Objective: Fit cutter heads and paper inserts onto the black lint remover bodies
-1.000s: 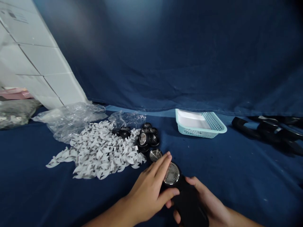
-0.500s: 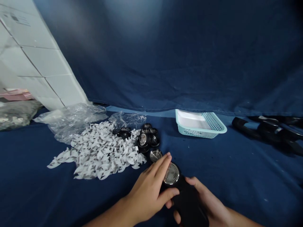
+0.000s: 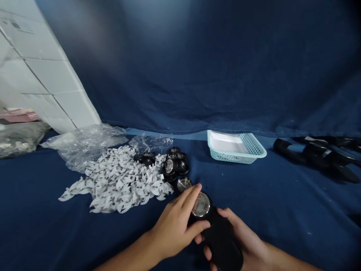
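Both my hands hold a black handheld lint shaver (image 3: 220, 235), whose round perforated metal head (image 3: 201, 204) points away from me. My left hand (image 3: 175, 226) lies over the neck of the shaver, with its fingertips beside the metal head. My right hand (image 3: 237, 237) cradles the black body from underneath. A round mesh-topped black part (image 3: 184, 184) sits just beyond my left fingertips, apart from them. Several similar black parts (image 3: 170, 167) are grouped behind it, next to a heap of small white paper pieces (image 3: 118, 184).
Crumpled clear plastic bags (image 3: 84, 146) lie behind the white heap. A pale turquoise basket (image 3: 235, 148) holding a white tray stands farther right. Black objects (image 3: 316, 155) lie at the right, a grey bag (image 3: 19, 139) at the left, all on blue cloth (image 3: 282, 210).
The whole view has shifted slightly, with the basket and black objects sitting a little farther left. My hands and the shaver have moved slightly left and up, and their hold looks the same.
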Tool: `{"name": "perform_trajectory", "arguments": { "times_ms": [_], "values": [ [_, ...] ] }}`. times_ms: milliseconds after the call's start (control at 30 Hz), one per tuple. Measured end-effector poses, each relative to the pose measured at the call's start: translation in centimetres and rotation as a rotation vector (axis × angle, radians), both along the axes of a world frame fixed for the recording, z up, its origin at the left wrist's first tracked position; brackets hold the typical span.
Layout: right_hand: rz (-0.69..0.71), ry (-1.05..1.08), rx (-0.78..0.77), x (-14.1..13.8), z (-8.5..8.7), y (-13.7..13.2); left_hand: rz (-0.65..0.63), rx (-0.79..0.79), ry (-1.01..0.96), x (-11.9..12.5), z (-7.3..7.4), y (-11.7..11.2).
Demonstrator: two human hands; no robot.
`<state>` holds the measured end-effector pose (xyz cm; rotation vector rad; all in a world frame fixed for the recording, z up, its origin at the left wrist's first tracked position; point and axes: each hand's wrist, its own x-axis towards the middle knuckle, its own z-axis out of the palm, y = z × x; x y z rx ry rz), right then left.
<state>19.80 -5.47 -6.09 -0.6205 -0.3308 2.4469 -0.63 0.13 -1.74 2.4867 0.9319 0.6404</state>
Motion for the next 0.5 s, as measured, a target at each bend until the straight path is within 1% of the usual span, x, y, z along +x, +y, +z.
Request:
{"name": "perform_trajectory", "arguments": {
  "times_ms": [67, 167, 233, 333, 500],
  "values": [
    [-0.040, 0.013, -0.008, -0.2, 0.0, -0.1, 0.005, 0.007, -0.023, -0.1, 0.0, 0.1],
    [-0.076, 0.036, 0.021, -0.6, 0.2, 0.0, 0.000, 0.054, -0.054, -0.2, -0.2, 0.2],
    [-0.055, 0.054, 0.033, -0.8, 0.3, 0.4, 0.016, 0.096, -0.067, -0.4, -0.3, 0.4],
    [0.003, 0.042, 0.031, -1.1, -0.1, 1.1, 0.048, 0.150, -0.074, -0.5, -0.7, 1.0],
    [-0.004, 0.041, 0.043, -1.2, -0.8, 1.9, 0.051, 0.198, -0.086, -0.4, -0.9, 1.5]
  ]
}}
